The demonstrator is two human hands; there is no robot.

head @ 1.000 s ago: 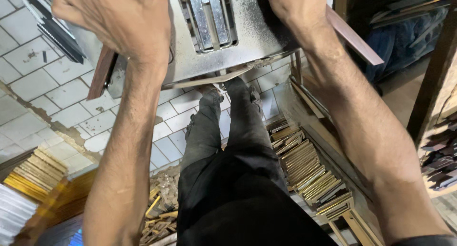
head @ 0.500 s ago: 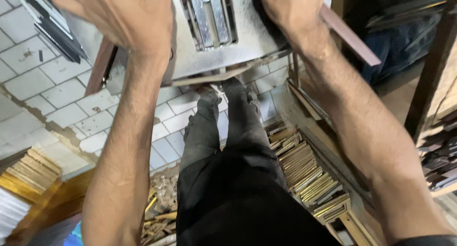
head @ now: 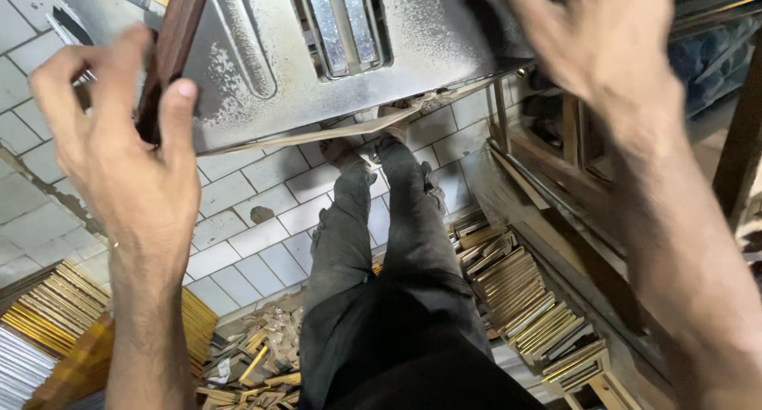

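Note:
My left hand (head: pixel 127 164) grips a dark brown wooden moulding strip (head: pixel 171 53) between thumb and fingers. The strip lies tilted across the left part of a dusty metal machine table (head: pixel 429 53). A shiny metal guide (head: pixel 345 25) sits in the middle of that table. My right hand (head: pixel 603 37) is blurred at the table's right edge, fingers spread and nothing visible in it. My legs in dark trousers (head: pixel 389 283) stand below the table.
Stacks of gold-edged moulding pieces lie at the lower left (head: pixel 48 315) and on the right (head: pixel 524 299). Offcuts (head: pixel 254 362) litter the white tiled floor (head: pixel 238 211). A wooden rack (head: pixel 571 188) stands to the right of my legs.
Both hands have dropped lower in view. My left hand now closes around the brown strip. My right hand has come off the strip on the right and is blurred in motion.

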